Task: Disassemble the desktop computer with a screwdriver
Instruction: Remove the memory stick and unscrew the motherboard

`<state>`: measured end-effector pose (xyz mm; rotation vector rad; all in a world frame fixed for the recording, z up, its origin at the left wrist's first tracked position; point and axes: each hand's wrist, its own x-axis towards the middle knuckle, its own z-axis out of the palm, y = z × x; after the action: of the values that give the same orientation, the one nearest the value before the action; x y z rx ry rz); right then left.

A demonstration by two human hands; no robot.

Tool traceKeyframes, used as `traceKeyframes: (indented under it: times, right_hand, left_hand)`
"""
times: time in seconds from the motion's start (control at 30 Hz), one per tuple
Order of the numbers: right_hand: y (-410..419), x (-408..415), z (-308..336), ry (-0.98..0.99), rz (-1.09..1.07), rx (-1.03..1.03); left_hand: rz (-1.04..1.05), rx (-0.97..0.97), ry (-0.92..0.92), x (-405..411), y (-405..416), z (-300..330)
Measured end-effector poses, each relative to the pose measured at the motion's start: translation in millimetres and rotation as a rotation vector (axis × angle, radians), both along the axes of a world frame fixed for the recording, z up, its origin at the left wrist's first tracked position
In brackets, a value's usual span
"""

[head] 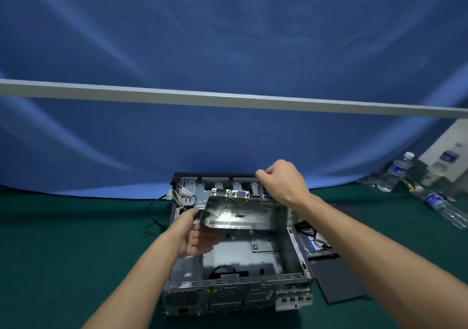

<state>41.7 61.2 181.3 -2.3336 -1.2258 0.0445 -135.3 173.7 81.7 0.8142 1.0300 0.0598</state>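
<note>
An open metal desktop case (283, 276) lies on the green table, its bare floor showing. Above it the motherboard (243, 214) is lifted and tilted, underside toward me, its rear ports along the far edge. My left hand (193, 235) grips the board's left edge, thumb on top and fingers beneath. My right hand (283, 180) holds the far right corner with curled fingers, near the case's rear wall. No screwdriver is in view.
Loose cables with white connectors (183, 194) hang at the case's left rear. A dark side panel (336, 280) and a removed part (314, 242) lie to the right. Two water bottles (397, 174) and a paper cup (434, 175) stand at far right. A blue cloth backs the table.
</note>
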Motion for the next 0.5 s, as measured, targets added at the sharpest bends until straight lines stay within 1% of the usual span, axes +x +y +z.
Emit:
traceKeyframes:
  times: [0.1,0.17,0.2,0.27,0.37,0.43,0.5]
  right_hand:
    - [-18.5,1.5,25.3,-0.102,0.126,0.026]
    - [-33.6,3.0,37.2,-0.185,0.202,0.037]
    - [-41.0,4.5,41.0,-0.228,0.225,0.044]
    - [-56.0,10.4,45.3,-0.322,0.259,0.058]
    - [-78.6,28.7,44.4,-0.440,0.278,0.086]
    - [-96.1,48.2,39.9,-0.462,0.239,0.124]
    - [-115.0,71.3,31.0,-0.416,0.162,0.173]
  left_hand:
    - [0.167,-0.349,-0.235,13.4,-4.6,5.6]
    - [0.273,-0.485,-0.322,24.4,-11.8,16.2]
    - [0.306,-0.500,-0.333,31.1,-17.0,22.2]
    - [0.334,-0.468,-0.314,45.7,-29.7,31.4]
    - [0.307,-0.421,-0.267,69.1,-50.5,38.0]
    - [0.311,-0.410,-0.256,85.8,-65.4,42.5]
    - [0.366,-0.409,-0.253,106.3,-76.1,45.0]
